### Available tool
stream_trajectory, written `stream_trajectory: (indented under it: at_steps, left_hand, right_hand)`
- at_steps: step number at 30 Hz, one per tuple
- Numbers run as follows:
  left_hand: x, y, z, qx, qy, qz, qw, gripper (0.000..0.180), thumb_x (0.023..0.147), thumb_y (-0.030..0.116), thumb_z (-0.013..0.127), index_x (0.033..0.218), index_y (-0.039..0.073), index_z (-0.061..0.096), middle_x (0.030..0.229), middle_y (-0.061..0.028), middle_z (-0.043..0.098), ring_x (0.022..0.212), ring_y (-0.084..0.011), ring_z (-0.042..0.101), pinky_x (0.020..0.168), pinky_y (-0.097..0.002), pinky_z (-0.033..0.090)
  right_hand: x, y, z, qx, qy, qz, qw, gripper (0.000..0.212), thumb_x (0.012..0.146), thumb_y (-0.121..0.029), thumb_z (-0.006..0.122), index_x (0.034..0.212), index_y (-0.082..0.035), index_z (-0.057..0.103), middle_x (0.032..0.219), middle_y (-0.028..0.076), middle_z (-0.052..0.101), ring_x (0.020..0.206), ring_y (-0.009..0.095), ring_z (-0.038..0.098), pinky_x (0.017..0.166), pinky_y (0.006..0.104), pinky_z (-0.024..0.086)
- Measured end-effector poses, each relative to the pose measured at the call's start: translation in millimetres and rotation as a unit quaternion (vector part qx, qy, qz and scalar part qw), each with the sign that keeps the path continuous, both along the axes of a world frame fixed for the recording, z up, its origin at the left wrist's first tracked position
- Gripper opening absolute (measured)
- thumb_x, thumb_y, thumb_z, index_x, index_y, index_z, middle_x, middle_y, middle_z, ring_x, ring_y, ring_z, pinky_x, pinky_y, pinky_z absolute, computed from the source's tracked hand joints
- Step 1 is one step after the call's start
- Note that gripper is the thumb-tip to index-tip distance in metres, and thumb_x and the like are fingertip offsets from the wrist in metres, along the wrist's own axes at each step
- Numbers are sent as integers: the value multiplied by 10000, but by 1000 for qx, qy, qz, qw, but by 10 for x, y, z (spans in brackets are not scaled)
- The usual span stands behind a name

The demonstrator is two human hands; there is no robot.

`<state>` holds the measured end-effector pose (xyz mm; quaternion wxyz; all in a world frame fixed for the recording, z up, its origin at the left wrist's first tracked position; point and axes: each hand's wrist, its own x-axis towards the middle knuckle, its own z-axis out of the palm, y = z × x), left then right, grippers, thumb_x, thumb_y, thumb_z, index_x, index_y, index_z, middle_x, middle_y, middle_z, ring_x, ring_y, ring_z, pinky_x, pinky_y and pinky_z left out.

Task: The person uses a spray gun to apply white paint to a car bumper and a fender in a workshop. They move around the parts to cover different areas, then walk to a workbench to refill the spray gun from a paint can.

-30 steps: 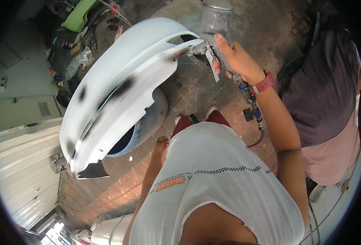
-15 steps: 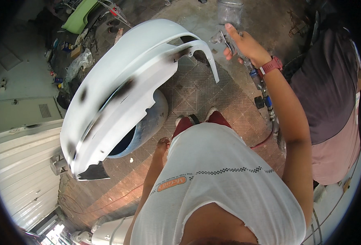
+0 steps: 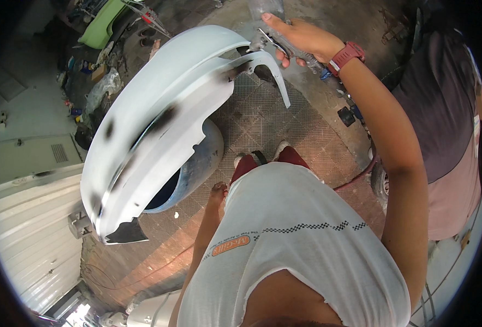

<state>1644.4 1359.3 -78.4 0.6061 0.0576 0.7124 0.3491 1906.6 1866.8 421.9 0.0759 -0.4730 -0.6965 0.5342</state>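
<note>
A spray gun (image 3: pixel 258 41) with a clear cup on top is gripped in my right hand (image 3: pixel 301 41), beside the far right end of a white car bumper (image 3: pixel 151 98). The nozzle faces left toward the bumper, and a small gap appears to lie between them. Dark patches mark the bumper's white surface. Beneath it stands a blue-grey barrel (image 3: pixel 200 163) with a dark opening. My left hand (image 3: pixel 217 192) hangs low beside my shirt, near the barrel; its fingers are too unclear to read.
A red hose (image 3: pixel 355 180) runs across the perforated floor mat (image 3: pixel 252 120) at right. Dark cloth (image 3: pixel 432 114) covers something on the right, with a wheel (image 3: pixel 381 182) by it. A green panel (image 3: pixel 103 24) and clutter lie far left; a ribbed white wall (image 3: pixel 28 218) stands left.
My right hand has carried the spray gun leftward and slightly away from me, closer to the bumper's far end. The bumper and my left hand stay nearly where they were.
</note>
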Motion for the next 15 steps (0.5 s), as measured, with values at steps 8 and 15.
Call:
stream_trajectory:
  at_steps: [8,15]
  left_hand:
    - [19,-88,-21,26,33,-114,993,346,1085,244,631,1347,22,675,949,-22,712,807,-118,657,705,-286,551]
    - [61,-193,7,-27,19,-73,997,459,1085,205,623,1480,-28,593,1005,-55,734,838,-149,668,734,-302,569]
  right_hand:
    - [-213,-74,37,-19,53,36,998,859,1051,-803,415,1256,0,642,812,111,717,665,138,725,448,270,471]
    - [-111,70,-107,-4,-13,-9,1000,863,1041,-821,399,1313,-33,623,815,95,688,631,125,674,483,273,465]
